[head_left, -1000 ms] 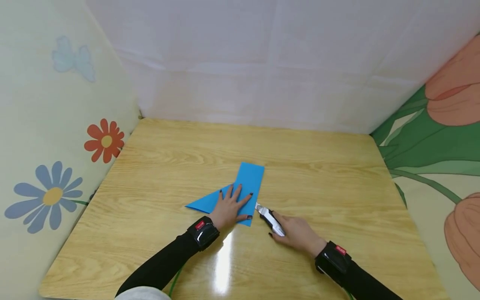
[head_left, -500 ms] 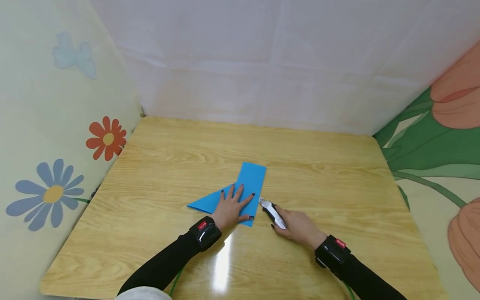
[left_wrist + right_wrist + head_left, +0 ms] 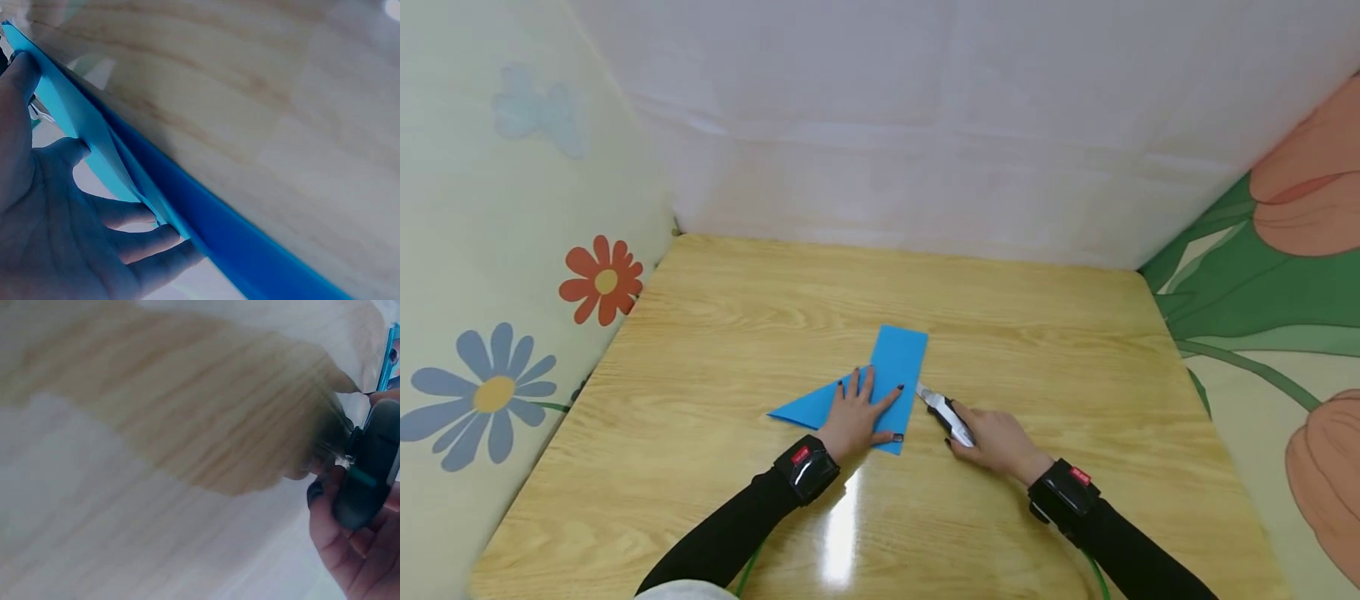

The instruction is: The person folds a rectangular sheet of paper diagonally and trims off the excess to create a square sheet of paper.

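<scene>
Folded blue paper [image 3: 901,352] lies on the table, one upright strip with a pointed flap reaching out to the left. My left hand [image 3: 852,419] presses on it with spread, straight fingers. In the left wrist view the paper [image 3: 262,250] shows layered folds, with the fingertips against it. My right hand [image 3: 998,443] grips a silver and black utility knife [image 3: 950,420]; its blade tip is right at the strip's right edge, level with the left index finger. In the right wrist view the knife [image 3: 369,469] is dark, with fingers curled around it.
The wood-grain table [image 3: 1037,333] meets a white cloth backdrop [image 3: 925,125] at the back. Walls with painted flowers stand on both sides. Each wrist wears a black strapped device, and green cables run beneath the arms. A bright reflection lies in front of the paper.
My right hand has slid the utility knife forward, away from me, along the paper's right edge. The left hand and the paper have stayed in place.
</scene>
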`<state>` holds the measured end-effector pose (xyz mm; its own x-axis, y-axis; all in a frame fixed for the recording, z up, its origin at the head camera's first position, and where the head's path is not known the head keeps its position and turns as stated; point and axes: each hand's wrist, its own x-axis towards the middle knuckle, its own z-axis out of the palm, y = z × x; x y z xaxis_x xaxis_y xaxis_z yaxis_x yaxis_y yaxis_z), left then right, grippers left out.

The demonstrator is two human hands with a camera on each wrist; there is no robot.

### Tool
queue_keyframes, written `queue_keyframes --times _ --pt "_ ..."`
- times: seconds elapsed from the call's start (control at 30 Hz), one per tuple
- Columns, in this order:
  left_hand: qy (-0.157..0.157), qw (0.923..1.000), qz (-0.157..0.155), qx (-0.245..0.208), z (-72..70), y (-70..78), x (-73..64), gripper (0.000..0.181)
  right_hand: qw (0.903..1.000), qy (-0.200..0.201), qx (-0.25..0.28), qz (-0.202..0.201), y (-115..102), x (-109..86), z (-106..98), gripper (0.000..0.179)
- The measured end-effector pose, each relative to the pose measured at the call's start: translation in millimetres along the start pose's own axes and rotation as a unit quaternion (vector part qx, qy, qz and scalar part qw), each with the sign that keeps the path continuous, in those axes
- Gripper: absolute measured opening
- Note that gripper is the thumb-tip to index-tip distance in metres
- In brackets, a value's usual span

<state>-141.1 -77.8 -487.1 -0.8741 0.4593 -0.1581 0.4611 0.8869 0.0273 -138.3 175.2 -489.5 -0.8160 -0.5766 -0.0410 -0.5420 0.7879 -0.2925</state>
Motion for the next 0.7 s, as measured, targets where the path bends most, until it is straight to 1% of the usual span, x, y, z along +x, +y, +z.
queue_keyframes --times 0.1,0.2,0.4,0.47,0.6,0.7 --pt "0.003 1.0000 -0.003 -0.001 -0.8 -2.0 -3.3 0.071 0.9999 -0.008 0.008 0.003 -1 8.1 0 0.054" --pt "-0.006 0.9999 -0.009 -0.001 -2.0 -1.8 -4.3 0.072 0.9998 -0.012 0.015 0.004 0 14.7 -1 0.055" --pt "-0.024 0.9997 -0.004 -0.001 -2.1 2.0 -1.0 0.072 0.9997 -0.014 -0.004 0.021 6 15.0 -3 0.058" --pt "-0.027 0.9996 -0.008 0.005 -1.7 2.3 -0.5 0.073 0.9996 -0.015 0.001 0.024 7 17.3 -3 0.059" --pt "-0.028 0.9994 -0.017 0.013 -1.9 1.5 -0.9 0.073 0.9993 -0.016 0.007 0.032 8 22.5 -2 0.059" --pt "-0.027 0.9995 -0.015 0.010 -3.2 1.2 -1.8 0.073 0.9991 -0.014 0.006 0.041 10 23.4 -3 0.059"
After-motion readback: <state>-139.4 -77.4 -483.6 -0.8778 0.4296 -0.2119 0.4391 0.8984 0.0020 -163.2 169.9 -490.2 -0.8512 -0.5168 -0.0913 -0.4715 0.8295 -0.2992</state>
